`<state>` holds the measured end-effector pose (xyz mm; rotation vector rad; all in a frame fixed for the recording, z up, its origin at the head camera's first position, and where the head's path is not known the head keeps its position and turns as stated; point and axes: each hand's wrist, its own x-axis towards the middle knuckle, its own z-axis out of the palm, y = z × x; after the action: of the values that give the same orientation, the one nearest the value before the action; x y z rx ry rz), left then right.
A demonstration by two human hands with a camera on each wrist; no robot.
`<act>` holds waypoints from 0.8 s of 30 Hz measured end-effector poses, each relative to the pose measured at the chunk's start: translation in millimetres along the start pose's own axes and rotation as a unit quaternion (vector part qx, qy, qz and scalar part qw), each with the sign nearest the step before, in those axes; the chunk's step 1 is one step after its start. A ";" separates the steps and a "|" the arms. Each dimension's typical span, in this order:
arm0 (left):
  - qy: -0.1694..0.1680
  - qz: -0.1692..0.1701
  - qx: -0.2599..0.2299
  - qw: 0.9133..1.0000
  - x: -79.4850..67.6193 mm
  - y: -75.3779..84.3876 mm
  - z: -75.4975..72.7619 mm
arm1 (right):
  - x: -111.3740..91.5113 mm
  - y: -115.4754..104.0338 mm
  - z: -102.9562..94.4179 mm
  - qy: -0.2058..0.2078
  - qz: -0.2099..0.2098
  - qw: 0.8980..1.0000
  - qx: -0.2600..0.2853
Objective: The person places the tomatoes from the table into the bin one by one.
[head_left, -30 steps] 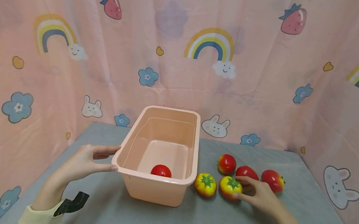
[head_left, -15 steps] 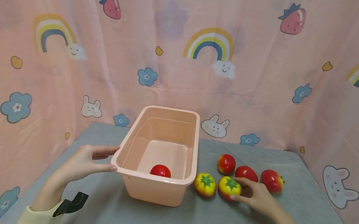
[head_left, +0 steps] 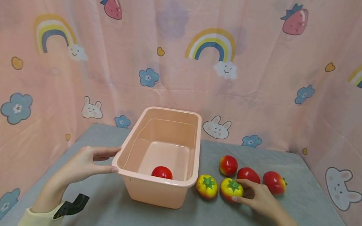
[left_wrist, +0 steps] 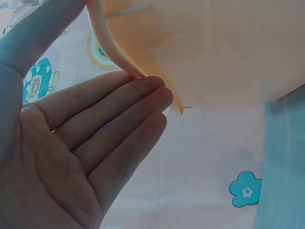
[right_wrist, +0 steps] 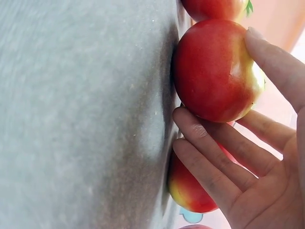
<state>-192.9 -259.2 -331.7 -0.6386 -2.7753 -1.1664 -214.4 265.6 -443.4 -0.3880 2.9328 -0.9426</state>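
My left hand (head_left: 79,167) is at the left front corner of a peach plastic bin (head_left: 152,189). Its straight fingers and thumb touch the rim; in the left wrist view the fingertips (left_wrist: 159,93) lie against the rim's edge (left_wrist: 112,50). My right hand (head_left: 259,198) has thumb and fingers on opposite sides of a yellow-and-red tomato (head_left: 231,187) with a green star-shaped top, which rests on the table. The right wrist view shows this tomato's red side (right_wrist: 209,71) between thumb and fingers. One red tomato (head_left: 162,172) lies inside the bin.
Another yellow-topped tomato (head_left: 207,187) sits between the bin and the held one. Behind are three red tomatoes: one at the back (head_left: 228,165), one in the middle (head_left: 249,174) and one to the right (head_left: 274,182). A patterned pink curtain (head_left: 176,94) hangs behind the grey table (head_left: 144,222).
My right thumb and fingers have slid slightly left, further around the tomato. My left hand and the bin have stayed in place; the last half second shows almost no movement.
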 end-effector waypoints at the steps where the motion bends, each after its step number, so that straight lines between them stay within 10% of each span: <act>1: 0.000 0.000 0.000 1.000 0.1 -0.1 0.0 | 0.1 0.0 -0.1 -0.001 0.000 1.000 -0.001; 24: 0.000 -0.001 -0.003 1.000 -0.2 0.0 0.2 | -2.4 -12.7 -11.1 0.020 -0.008 1.000 -0.014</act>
<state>-192.6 -259.1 -331.9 -0.6381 -2.7738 -1.1766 -210.5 262.5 -427.0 -0.3986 2.9853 -0.9228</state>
